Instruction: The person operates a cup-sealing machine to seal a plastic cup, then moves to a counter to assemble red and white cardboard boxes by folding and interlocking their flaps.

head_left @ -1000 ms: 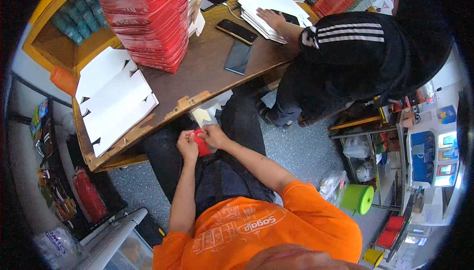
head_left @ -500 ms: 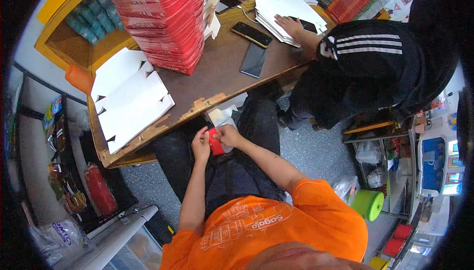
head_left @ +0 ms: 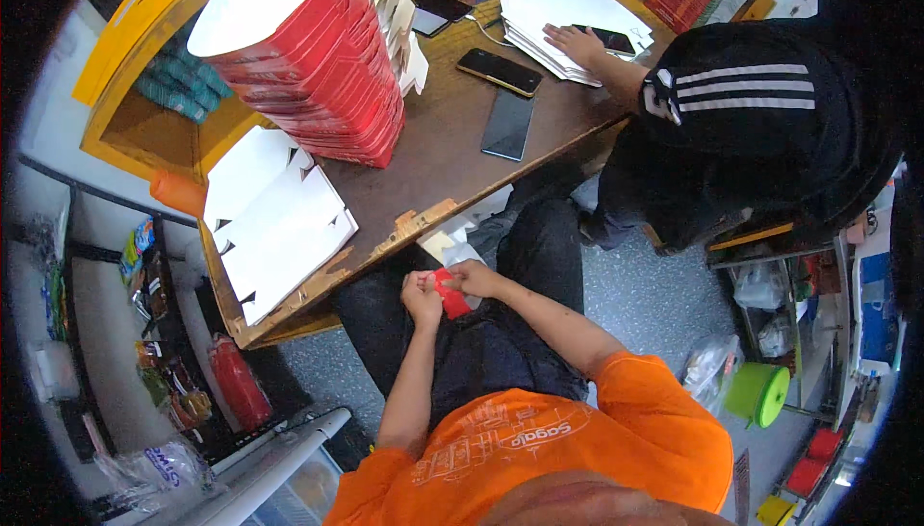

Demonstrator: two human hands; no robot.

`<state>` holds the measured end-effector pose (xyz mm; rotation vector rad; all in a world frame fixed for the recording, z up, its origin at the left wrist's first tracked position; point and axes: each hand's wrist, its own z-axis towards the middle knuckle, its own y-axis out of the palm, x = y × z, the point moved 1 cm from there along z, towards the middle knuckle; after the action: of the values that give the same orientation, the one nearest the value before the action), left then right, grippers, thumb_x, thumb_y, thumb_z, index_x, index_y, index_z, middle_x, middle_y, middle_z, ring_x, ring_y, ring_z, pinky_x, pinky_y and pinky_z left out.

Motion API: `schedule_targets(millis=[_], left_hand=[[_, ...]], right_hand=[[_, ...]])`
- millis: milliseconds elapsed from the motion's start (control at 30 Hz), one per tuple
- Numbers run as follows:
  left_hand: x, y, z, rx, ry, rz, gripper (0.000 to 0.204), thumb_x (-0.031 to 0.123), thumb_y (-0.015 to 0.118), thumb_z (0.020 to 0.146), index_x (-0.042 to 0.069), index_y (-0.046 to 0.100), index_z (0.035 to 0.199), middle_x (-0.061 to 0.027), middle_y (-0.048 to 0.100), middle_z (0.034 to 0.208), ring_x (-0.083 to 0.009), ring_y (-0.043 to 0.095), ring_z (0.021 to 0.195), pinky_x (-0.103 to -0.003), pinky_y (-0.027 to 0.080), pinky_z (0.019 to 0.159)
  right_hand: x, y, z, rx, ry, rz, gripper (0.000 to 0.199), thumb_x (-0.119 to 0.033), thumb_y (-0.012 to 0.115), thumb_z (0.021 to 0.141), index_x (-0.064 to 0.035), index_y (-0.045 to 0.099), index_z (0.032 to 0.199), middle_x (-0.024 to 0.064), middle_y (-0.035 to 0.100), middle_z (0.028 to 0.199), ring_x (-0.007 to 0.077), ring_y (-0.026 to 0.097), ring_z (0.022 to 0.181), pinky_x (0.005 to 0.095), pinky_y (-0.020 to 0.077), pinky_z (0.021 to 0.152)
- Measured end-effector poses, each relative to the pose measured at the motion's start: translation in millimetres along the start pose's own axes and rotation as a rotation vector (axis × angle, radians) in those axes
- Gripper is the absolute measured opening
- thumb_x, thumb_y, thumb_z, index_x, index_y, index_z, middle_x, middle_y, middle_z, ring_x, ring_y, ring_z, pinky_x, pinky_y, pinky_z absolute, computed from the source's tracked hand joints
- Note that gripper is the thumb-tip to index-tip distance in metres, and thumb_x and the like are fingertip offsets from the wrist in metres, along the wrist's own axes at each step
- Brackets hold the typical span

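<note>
Your left hand and right hand meet just below the near edge of the tabletop, above your lap. Both forearms rise from the lower edge of the view, bent at the elbow, and converge at the small red piece. Your hands are both closed on it — the left pinches its left end with curled fingers, the right grips its upper right side with the knuckles turned toward the tabletop. The red piece sits between the two hands, touching both, clear of the tabletop; its exact shape cannot be told. A scrap of white paper shows just above your right hand, at the tabletop edge. On the brown wooden tabletop, a tall stack of red boxes stands to the left of centre, and flat white box blanks lie at the near left corner. Two phones lie right of the stack — one dark and face-up, one with a gold-coloured rim beyond it. At the far side, a second person in a black jacket with white stripes rests a hand on a pile of white sheets. The floor is grey and speckled; a green roll lies at the lower right.
</note>
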<state>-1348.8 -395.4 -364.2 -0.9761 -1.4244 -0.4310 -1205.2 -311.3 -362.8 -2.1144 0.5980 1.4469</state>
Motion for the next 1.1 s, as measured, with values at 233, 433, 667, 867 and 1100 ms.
schedule_targets(millis=[233,433,667,867,1100], left_hand=[[14.1,-2.2,2.0,-0.097,0.156,0.011,0.018,0.007,0.071,0.093,0.0,0.07,0.109,-0.0091,0.067,0.089,-0.0178,0.066,0.077,-0.032,0.053,0.072],[-32.2,9.6,6.7,-0.354,-0.153,-0.051,0.033,0.016,0.071,0.097,-0.004,0.067,0.123,-0.012,0.074,0.104,-0.0151,0.069,0.092,-0.03,0.055,0.08],[-46.1,5.0,5.5,-0.344,-0.206,-0.075,0.02,0.011,0.07,0.096,-0.005,0.069,0.109,-0.0109,0.075,0.092,-0.0171,0.071,0.078,-0.03,0.057,0.066],[-47.6,4.6,10.9,-0.274,-0.152,0.066,0.013,0.009,0.075,0.091,-0.003,0.072,0.096,-0.0098,0.075,0.086,-0.016,0.07,0.075,-0.032,0.056,0.074],[-76.3,2.9,18.1,-0.233,-0.095,0.05,0.014,0.011,0.072,0.093,-0.004,0.073,0.095,-0.01,0.076,0.086,-0.0169,0.07,0.077,-0.033,0.056,0.075]], right_hand=[[29.1,-7.2,8.8,0.171,-0.033,-0.118,0.017,-0.019,0.07,0.094,-0.003,0.075,0.096,0.0086,0.07,0.072,0.016,0.066,0.064,0.034,0.0541,0.061],[36.0,-19.1,27.3,0.466,0.128,-0.052,0.024,-0.021,0.078,0.09,0.0021,0.072,0.086,0.0119,0.071,0.073,0.0149,0.068,0.063,0.0337,0.0547,0.059],[6.4,-12.7,19.6,0.316,0.215,0.214,0.025,-0.017,0.08,0.089,0.0,0.067,0.077,0.009,0.067,0.065,0.0146,0.066,0.054,0.0321,0.0538,0.05],[19.6,-10.2,22.5,0.248,0.21,0.18,0.035,-0.031,0.077,0.092,-0.0014,0.068,0.078,0.0066,0.066,0.065,0.0149,0.064,0.059,0.034,0.0512,0.055],[18.0,-4.2,17.2,0.206,0.056,-0.182,0.04,-0.04,0.073,0.091,-0.003,0.07,0.074,0.0152,0.068,0.066,0.0223,0.065,0.059,0.0428,0.0504,0.058]])
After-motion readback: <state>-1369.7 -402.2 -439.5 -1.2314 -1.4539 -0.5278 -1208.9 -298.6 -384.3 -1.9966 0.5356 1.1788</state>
